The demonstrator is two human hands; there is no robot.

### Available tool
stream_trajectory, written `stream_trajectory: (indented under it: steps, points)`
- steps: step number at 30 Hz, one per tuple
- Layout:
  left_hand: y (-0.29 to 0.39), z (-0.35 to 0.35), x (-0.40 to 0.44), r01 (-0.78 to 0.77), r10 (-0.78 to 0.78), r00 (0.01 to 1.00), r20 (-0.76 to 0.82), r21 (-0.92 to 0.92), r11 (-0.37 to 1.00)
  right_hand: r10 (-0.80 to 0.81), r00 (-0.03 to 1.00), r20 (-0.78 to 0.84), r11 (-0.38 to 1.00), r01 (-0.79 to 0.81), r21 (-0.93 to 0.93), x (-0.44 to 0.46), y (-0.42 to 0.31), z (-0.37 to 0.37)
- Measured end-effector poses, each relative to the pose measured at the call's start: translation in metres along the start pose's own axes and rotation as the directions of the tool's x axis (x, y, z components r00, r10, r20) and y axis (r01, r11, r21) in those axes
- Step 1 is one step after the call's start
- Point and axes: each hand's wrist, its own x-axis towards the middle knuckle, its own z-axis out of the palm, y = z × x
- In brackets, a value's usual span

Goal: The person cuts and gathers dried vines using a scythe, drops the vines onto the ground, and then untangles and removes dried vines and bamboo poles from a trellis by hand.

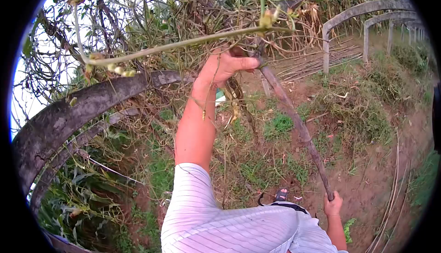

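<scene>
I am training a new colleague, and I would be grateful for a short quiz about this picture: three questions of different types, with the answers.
1. Which hand grips the lower end of the long pole?
2. True or false: the left sleeve is plain black.
3. Fill in: at the upper right stands a row of curved grey ____.

Key:
1. The right hand.
2. False; it is pale with thin stripes.
3. arches

1) Grey arches [367, 9] stand in a row on the right
2) Long thin sticks [321, 63] lie on brown dirt [363, 179]
3) A dry, tangled plant heap [353, 104] sits near them
4) Green grass [279, 124] grows in clumps
</scene>
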Motion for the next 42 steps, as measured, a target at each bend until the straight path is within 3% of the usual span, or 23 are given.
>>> stream_trajectory:
  steps: [1, 3, 5, 7, 9, 10, 11, 13, 14, 16, 17, 19, 21, 25, 26, 27, 29, 31, 33, 34, 36, 38, 42]
  points:
    - [-0.003, 0.003, -0.002, -0.082, 0.064, 0.992, 0.107, 0.175, 0.981, 0.011, 1.0, -0.012, 1.0, -0.012, -0.009, 0.003, -0.001, 0.0]
    - [-0.01, 0.007, 0.0, -0.011, 0.014, 1.0, -0.005, 0.367, 0.93, -0.005, 1.0, -0.024, 1.0, 0.005, 0.014, 0.007, 0.001, 0.0]
    - [-0.009, 0.013, -0.006, 0.019, -0.016, 1.0, -0.026, 0.103, 0.994, -0.013, 0.999, -0.04, 0.999, 0.015, 0.039, 0.007, 0.004, 0.002]
    - [-0.011, 0.019, -0.004, -0.016, 0.024, 0.998, -0.061, 0.133, 0.991, -0.006, 1.0, -0.029, 1.0, 0.007, 0.022, 0.007, 0.012, 0.005]
    - [-0.024, 0.021, -0.001, -0.155, 0.129, 0.981, -0.148, -0.184, 0.971, -0.03, 0.999, -0.044, 0.999, 0.03, 0.011, 0.004, 0.016, 0.009]
    - [-0.029, 0.028, -0.001, -0.256, 0.204, 0.955, -0.217, -0.245, 0.935, -0.054, 0.997, -0.054, 0.999, 0.054, 0.001, 0.004, 0.017, 0.011]
    - [-0.033, 0.029, -0.001, -0.257, 0.206, 0.955, -0.215, -0.247, 0.934, -0.053, 0.997, -0.058, 0.999, 0.053, -0.001, 0.003, 0.018, 0.012]
    - [-0.04, 0.031, 0.0, -0.25, 0.153, 0.958, -0.243, -0.442, 0.862, -0.243, 0.965, -0.095, 0.967, 0.249, 0.054, 0.003, 0.013, 0.01]
    - [-0.044, 0.032, 0.0, -0.245, 0.142, 0.956, -0.255, -0.438, 0.865, -0.244, 0.965, -0.099, 0.967, 0.25, 0.05, 0.002, 0.013, 0.006]
    - [-0.043, 0.036, -0.001, -0.292, 0.191, 0.947, -0.257, -0.443, 0.848, -0.201, 0.974, 0.107, 0.978, 0.193, 0.078, 0.002, 0.017, -0.007]
    - [-0.042, 0.038, -0.001, -0.329, 0.234, 0.938, -0.256, -0.442, 0.834, -0.201, 0.974, 0.104, 0.978, 0.193, 0.077, 0.004, 0.019, -0.009]
    - [-0.039, 0.037, -0.002, -0.335, 0.239, 0.934, -0.265, -0.42, 0.843, -0.025, 0.982, 0.185, 0.999, 0.021, 0.025, 0.0, 0.02, -0.015]
    - [-0.039, 0.031, 0.003, -0.348, 0.178, 0.902, -0.394, -0.419, 0.839, -0.049, 0.989, 0.139, 0.999, 0.047, 0.017, -0.006, 0.018, -0.011]
    - [-0.036, 0.037, 0.007, -0.459, 0.284, 0.841, -0.461, -0.33, 0.825, -0.102, 0.995, 0.013, 0.992, 0.101, 0.076, -0.012, 0.024, -0.005]
    - [-0.045, 0.029, 0.01, -0.468, 0.354, 0.825, -0.441, -0.183, 0.864, -0.101, 0.995, 0.016, 0.992, 0.1, 0.077, -0.013, 0.028, -0.005]
    - [-0.04, 0.034, 0.008, -0.468, 0.355, 0.825, -0.439, -0.18, 0.865, -0.084, 0.996, 0.024, 0.994, 0.082, 0.066, -0.013, 0.029, -0.004]
    - [-0.022, 0.053, 0.003, -0.438, 0.27, 0.859, -0.435, -0.352, 0.827, -0.082, 0.996, 0.033, 0.995, 0.08, 0.059, -0.011, 0.023, -0.004]
    - [-0.017, 0.06, 0.006, -0.441, 0.314, 0.873, -0.374, -0.327, 0.836, -0.002, 0.992, 0.123, 0.997, -0.006, 0.072, -0.009, 0.009, -0.012]
    - [-0.013, 0.064, 0.009, -0.356, 0.183, 0.901, -0.393, -0.431, 0.829, -0.069, 0.983, 0.172, 0.996, 0.058, 0.069, -0.009, 0.029, -0.011]
    - [-0.003, 0.065, 0.011, -0.362, 0.168, 0.868, -0.467, -0.364, 0.858, -0.128, 0.967, 0.221, 0.991, 0.115, 0.07, -0.009, 0.036, -0.01]
    - [0.008, 0.047, 0.026, -0.371, 0.168, 0.861, -0.48, -0.368, 0.853, 0.083, 0.827, 0.556, 0.991, -0.125, 0.038, -0.019, 0.04, -0.031]
    - [0.017, 0.023, 0.048, -0.383, 0.136, 0.855, -0.5, -0.433, 0.816, 0.115, 0.737, 0.666, 0.947, -0.284, 0.152, -0.038, 0.007, -0.062]
    - [0.031, -0.035, 0.076, -0.326, 0.067, 0.817, -0.573, -0.362, 0.874, 0.015, 0.825, 0.565, 0.998, -0.05, 0.045, -0.094, 0.114, -0.059]
